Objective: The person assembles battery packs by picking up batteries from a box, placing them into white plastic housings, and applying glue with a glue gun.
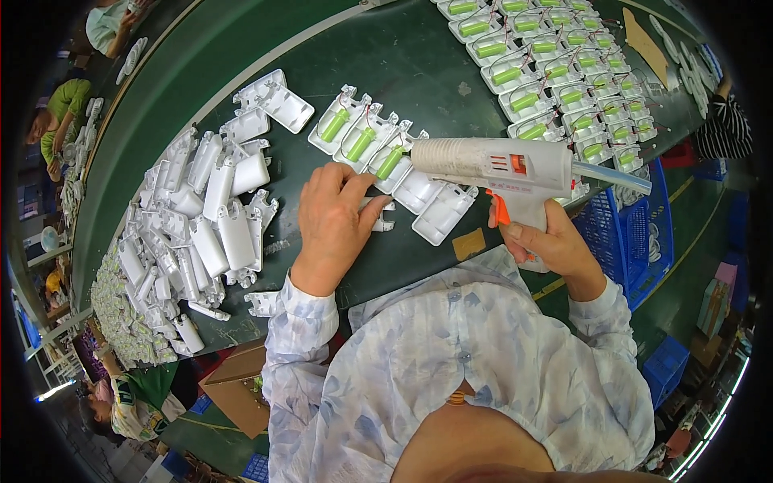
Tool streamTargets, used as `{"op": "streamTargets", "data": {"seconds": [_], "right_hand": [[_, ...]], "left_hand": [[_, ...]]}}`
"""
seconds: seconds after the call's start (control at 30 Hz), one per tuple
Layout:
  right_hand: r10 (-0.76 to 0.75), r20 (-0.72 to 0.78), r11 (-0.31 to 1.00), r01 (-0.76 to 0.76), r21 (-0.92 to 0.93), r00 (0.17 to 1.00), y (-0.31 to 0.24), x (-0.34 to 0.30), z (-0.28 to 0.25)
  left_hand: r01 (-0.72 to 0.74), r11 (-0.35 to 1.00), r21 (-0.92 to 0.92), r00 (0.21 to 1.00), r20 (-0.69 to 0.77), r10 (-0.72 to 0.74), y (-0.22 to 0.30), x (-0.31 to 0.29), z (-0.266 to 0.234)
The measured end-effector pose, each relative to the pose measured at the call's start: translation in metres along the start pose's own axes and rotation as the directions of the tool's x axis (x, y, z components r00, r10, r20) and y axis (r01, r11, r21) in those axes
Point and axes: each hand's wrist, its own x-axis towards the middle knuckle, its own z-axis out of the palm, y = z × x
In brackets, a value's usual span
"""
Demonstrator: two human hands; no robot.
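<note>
My right hand (547,237) is wrapped round the handle of a white glue gun (483,165) with an orange trigger. A clear glue stick (616,177) sticks out of its rear. The gun's front end points left, over a row of white plastic casings holding green cylindrical batteries. My left hand (334,221) is closed, thumb and forefinger at the near edge of the casing with the nearest green battery (390,163); their exact contact is partly hidden. Two more batteries (360,145) (334,125) lie in casings to the left. Beside them sit casings without batteries (444,213).
A heap of white casing parts (201,217) covers the table's left side. Rows of casings with batteries and wires (555,72) fill the far right. A cardboard scrap (469,244) lies at the front edge. Blue crates (600,221) stand to the right; other people work around.
</note>
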Motion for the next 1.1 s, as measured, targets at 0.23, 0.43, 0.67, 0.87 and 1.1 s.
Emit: {"op": "streamTargets", "data": {"seconds": [0.23, 0.43, 0.67, 0.87, 1.1], "right_hand": [[-0.009, 0.008, 1.0, 0.009, 0.022, 1.0, 0.002, -0.002, -0.002], [-0.067, 0.039, 0.991, 0.062, 0.122, 0.997, 0.011, -0.001, -0.002], [-0.099, 0.036, 0.965, 0.087, 0.249, 0.994, 0.023, -0.004, -0.005], [-0.117, 0.02, 0.949, 0.106, 0.296, 0.993, 0.025, 0.002, -0.007], [-0.143, 0.026, 0.943, 0.128, 0.307, 0.989, 0.024, 0.0, -0.007]], "left_hand": [[0.049, 0.999, 0.023, 0.998, -0.043, -0.048, 0.001, -0.001, 0.002], [0.107, 0.994, -0.015, 0.994, -0.035, -0.108, 0.002, -0.004, 0.002], [0.151, 0.989, 0.006, 0.988, -0.03, -0.15, 0.003, 0.0, -0.001], [0.138, 0.989, 0.052, 0.99, -0.014, -0.137, -0.002, 0.008, -0.001], [0.148, 0.989, 0.022, 0.989, -0.012, -0.147, -0.004, 0.015, -0.006]]}}
